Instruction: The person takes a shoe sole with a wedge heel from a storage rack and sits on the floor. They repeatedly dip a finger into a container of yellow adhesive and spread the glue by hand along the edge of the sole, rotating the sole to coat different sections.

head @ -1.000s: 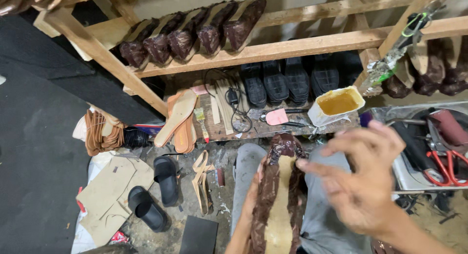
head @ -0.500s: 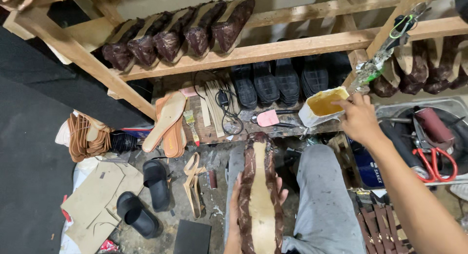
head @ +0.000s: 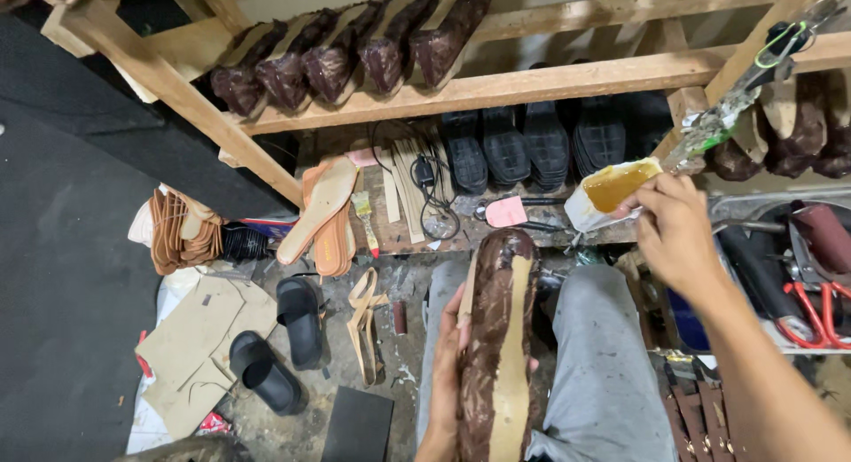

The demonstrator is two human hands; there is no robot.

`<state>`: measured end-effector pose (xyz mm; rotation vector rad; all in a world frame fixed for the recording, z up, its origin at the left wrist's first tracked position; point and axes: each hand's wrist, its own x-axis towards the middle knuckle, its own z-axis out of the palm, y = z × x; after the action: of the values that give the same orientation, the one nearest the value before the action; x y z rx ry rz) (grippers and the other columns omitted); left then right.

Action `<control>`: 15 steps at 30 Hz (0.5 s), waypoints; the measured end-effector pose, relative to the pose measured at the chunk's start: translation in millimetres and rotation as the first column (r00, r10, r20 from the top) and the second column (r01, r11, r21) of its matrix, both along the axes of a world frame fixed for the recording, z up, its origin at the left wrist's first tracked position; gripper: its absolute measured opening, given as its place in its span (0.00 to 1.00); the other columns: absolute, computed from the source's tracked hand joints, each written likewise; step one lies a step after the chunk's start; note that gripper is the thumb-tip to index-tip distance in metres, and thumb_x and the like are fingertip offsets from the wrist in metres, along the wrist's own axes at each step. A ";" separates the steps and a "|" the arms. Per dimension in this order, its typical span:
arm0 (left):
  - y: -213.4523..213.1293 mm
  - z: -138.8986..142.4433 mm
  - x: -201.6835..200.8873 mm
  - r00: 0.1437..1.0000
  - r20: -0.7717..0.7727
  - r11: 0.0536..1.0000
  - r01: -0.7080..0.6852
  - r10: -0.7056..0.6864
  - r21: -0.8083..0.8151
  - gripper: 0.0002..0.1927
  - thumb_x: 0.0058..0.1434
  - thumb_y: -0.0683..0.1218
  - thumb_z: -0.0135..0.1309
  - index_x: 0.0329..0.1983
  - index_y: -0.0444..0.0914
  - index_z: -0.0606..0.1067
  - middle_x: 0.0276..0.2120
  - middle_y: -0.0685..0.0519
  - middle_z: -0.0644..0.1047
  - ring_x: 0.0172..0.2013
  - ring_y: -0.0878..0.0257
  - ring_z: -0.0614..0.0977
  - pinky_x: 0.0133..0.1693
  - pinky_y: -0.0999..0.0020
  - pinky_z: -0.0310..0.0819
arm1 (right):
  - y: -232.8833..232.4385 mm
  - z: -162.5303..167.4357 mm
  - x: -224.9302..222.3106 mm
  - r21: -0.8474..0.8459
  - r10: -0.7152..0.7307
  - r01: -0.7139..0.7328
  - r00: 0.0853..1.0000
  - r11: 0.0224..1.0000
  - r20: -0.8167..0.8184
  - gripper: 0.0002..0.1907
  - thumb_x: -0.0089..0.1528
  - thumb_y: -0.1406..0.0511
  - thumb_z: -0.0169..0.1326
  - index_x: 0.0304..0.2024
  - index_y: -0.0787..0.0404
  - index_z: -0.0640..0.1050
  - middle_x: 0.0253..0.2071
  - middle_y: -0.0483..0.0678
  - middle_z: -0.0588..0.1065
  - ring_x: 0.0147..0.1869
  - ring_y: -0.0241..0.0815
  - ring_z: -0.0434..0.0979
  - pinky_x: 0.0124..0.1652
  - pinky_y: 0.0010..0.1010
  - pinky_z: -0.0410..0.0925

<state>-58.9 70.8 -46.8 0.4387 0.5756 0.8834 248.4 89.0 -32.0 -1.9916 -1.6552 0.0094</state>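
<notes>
Workshop: wooden shelf (head: 532, 85) of brown uppers stood above.
Left hand (head: 448, 356): closed round brown shoe (head: 496, 338), sole up.
Right hand (head: 678, 231): fingers pinched at glue tub (head: 612, 189) just beside shoe; whether it held a brush, cannot tell.
Tip: take little glue, keep sole level.

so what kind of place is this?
Likely a small shoemaking workshop. The left hand holds a brown shoe upper on a last, more lasted uppers sit on a wooden rack, black soles line the shelf below, and the right hand reaches a tub of amber glue.
</notes>
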 end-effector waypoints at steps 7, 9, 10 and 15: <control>-11.7 34.8 11.1 0.999 0.036 0.994 0.033 -0.037 0.106 0.34 0.67 0.55 0.47 0.73 0.39 0.55 0.61 0.38 0.72 0.49 0.50 0.82 0.43 0.54 0.83 | -73.8 54.2 -109.8 0.379 0.387 -0.297 0.903 0.877 -0.188 0.29 0.69 0.50 0.37 0.60 0.59 0.77 0.68 0.57 0.65 0.73 0.55 0.57 0.71 0.47 0.50; -18.4 40.5 9.4 0.997 0.073 0.995 0.021 -0.029 0.101 0.35 0.67 0.55 0.47 0.74 0.39 0.55 0.62 0.38 0.72 0.53 0.52 0.81 0.48 0.57 0.82 | -80.3 63.2 -126.6 0.379 0.428 -0.336 0.884 0.862 -0.189 0.33 0.72 0.46 0.33 0.63 0.60 0.75 0.72 0.59 0.62 0.77 0.59 0.54 0.75 0.51 0.45; -21.0 42.8 6.9 0.997 0.063 0.992 0.023 -0.032 0.128 0.35 0.67 0.54 0.47 0.74 0.39 0.55 0.63 0.39 0.71 0.55 0.53 0.81 0.50 0.58 0.81 | -83.2 66.4 -134.1 0.372 0.440 -0.346 0.874 0.862 -0.208 0.34 0.72 0.45 0.32 0.65 0.60 0.74 0.73 0.61 0.60 0.78 0.60 0.52 0.75 0.52 0.43; -36.0 49.5 -4.1 0.998 0.067 0.990 0.011 -0.020 0.137 0.36 0.66 0.54 0.48 0.75 0.38 0.54 0.65 0.39 0.71 0.58 0.53 0.81 0.54 0.59 0.81 | -94.8 75.0 -151.5 0.420 0.232 -0.257 0.967 0.870 0.110 0.31 0.73 0.46 0.31 0.63 0.54 0.76 0.71 0.61 0.61 0.76 0.61 0.51 0.74 0.53 0.44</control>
<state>-63.0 34.8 2.7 0.5344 0.4500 0.9227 96.9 -5.8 43.1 -1.4547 -1.7541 -0.3000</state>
